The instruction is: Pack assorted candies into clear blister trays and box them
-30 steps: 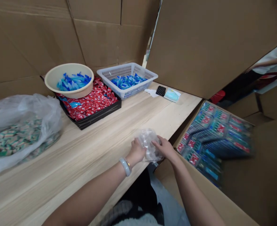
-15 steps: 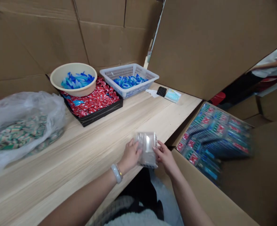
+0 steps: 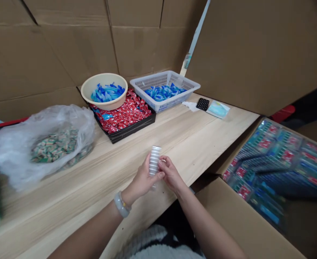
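Just above the table's front part, a clear plastic pack (image 3: 154,160) stands on its narrow side toward me, with silvery stripes along its edge. My left hand (image 3: 143,177), with a pale bangle on the wrist, is closed round it from the left, thumb across the near side. My right hand (image 3: 171,172) has its fingers bent together at the pack's right side, apparently gripping it. Whether it is one piece or a stack of thin clear shells is hard to make out.
Left on the wooden table (image 3: 99,194) lies a plastic bag (image 3: 80,122) of small striped packets. Behind are a black tray (image 3: 132,131) of red packets, a cream basin (image 3: 104,104) and a white basket (image 3: 163,104) holding blue pieces. At right stands an open carton (image 3: 244,219) of blister packs.
The clear pack has turned from its broad face to its narrow edge. My left hand now wraps further round it. The view has swung a little to the left.
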`<state>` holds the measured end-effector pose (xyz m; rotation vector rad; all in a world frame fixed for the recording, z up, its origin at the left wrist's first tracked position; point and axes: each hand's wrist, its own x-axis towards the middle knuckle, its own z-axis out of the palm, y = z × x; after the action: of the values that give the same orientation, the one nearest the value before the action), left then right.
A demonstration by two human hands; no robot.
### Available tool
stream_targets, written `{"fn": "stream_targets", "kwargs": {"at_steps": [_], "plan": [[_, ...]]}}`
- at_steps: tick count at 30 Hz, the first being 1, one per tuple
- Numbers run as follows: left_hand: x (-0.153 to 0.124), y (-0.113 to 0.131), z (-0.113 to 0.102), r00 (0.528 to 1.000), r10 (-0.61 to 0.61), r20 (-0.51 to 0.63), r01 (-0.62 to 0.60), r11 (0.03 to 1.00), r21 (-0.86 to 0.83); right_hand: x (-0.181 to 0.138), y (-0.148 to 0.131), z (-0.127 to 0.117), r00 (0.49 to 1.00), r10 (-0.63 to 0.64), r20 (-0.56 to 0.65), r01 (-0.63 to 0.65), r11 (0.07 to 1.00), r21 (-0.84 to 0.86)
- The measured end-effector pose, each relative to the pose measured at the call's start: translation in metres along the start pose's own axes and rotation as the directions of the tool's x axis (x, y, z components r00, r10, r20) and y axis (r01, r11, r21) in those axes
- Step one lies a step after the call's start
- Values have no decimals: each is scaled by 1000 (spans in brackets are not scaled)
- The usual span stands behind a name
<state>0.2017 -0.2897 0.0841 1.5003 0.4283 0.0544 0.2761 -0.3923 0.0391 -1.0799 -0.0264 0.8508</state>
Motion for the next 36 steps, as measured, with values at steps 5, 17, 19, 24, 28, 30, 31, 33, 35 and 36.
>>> {"fn": "stream_targets", "kwargs": {"at_steps": [5, 17, 19, 24, 28, 30, 31, 33, 35, 36], "plan": [[1, -4, -1, 998, -8, -61, 8, 1000, 0, 3, -4, -2, 999, 34, 40, -34, 999, -4], [-5, -9, -29, 942, -95, -321, 143, 981, 130, -11, -16, -45, 988, 32, -150, -35, 999, -15], [-6, -10, -47, 902, -91, -422, 192, 961, 201, -18, -15, -70, 975, 53, -216, -47, 998, 35], [-6, -8, -54, 921, -123, -369, 258, 903, 343, -20, -16, -93, 963, 89, -256, -88, 996, 15], [-3, -7, -49, 925, -122, -359, 262, 890, 373, -11, -22, -88, 946, 71, -316, -40, 994, 104], [-2, -8, -50, 928, -125, -351, 259, 893, 367, -6, -29, -86, 945, 46, -324, -12, 994, 105], [-1, -8, -50, 927, -138, -350, 264, 902, 343, -3, -32, -84, 946, 44, -322, -18, 996, 85], [1, -8, -47, 930, -159, -330, 257, 925, 280, 5, -37, -77, 951, 84, -299, -80, 996, 26], [7, -8, -41, 943, -132, -305, 214, 944, 253, 17, -36, -63, 954, 131, -270, -141, 990, -18], [11, -8, -36, 949, -99, -300, 181, 948, 261, 24, -34, -55, 955, 136, -265, -150, 988, -30]]}}
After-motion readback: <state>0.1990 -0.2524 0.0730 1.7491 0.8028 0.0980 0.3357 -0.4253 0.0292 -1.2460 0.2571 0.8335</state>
